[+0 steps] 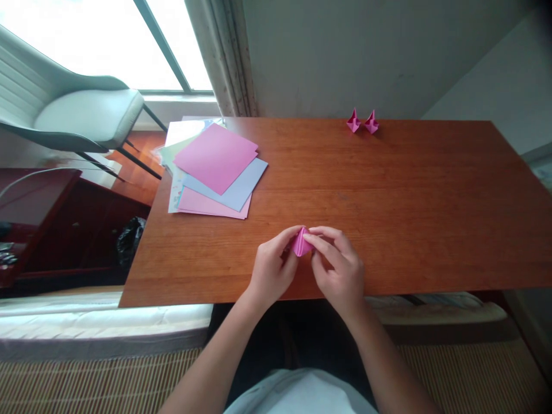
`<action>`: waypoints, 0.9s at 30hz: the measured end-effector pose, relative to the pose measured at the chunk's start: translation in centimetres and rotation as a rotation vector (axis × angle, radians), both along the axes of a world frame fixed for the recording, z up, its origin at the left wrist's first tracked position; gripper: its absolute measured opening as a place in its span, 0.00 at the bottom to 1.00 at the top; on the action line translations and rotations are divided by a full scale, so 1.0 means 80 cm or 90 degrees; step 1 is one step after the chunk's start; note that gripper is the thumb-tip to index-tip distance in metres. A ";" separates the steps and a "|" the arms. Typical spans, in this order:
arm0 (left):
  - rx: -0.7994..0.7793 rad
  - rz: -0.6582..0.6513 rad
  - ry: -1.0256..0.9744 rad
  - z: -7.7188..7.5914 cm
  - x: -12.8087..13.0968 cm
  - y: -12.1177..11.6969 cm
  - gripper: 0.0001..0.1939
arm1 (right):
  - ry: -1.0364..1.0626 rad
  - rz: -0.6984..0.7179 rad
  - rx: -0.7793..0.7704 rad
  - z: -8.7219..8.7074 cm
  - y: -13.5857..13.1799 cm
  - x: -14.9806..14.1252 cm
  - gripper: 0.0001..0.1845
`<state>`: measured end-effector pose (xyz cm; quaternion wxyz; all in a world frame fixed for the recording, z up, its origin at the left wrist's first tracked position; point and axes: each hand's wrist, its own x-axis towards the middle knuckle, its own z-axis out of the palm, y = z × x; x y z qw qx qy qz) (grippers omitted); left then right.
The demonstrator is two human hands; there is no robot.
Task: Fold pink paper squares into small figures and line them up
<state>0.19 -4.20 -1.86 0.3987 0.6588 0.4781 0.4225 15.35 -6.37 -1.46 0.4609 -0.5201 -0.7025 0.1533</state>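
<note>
A small folded piece of pink paper (302, 244) is held between my hands above the front part of the wooden table. My left hand (273, 265) grips its left side with thumb and fingers. From the other side, my right hand (338, 265) pinches it, the fingertips lying on its upper right face. A crease runs down the middle of the paper, and parts of its edges are hidden by my fingers. Two small pink origami figures with pointed tips, a left one (353, 122) and a right one (371, 123), stand at the table's back edge.
Sheets of coloured paper lie in a loose pile at the table's left: a bright pink sheet (215, 158) over a pale blue sheet (248, 187) and light pink sheets (211, 206). The wooden table (422, 201) stretches right. A pale chair (86, 115) stands by the window.
</note>
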 end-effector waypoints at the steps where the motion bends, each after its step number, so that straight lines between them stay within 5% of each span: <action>1: -0.010 -0.005 -0.011 0.000 -0.001 0.000 0.16 | 0.011 0.000 -0.006 0.000 0.000 0.002 0.26; 15: -0.119 -0.034 -0.152 0.004 0.000 0.000 0.16 | 0.140 -0.028 -0.112 0.002 0.001 0.009 0.12; 27: 0.028 -0.028 0.006 0.005 0.004 -0.002 0.16 | 0.122 -0.005 -0.140 0.007 0.003 0.014 0.10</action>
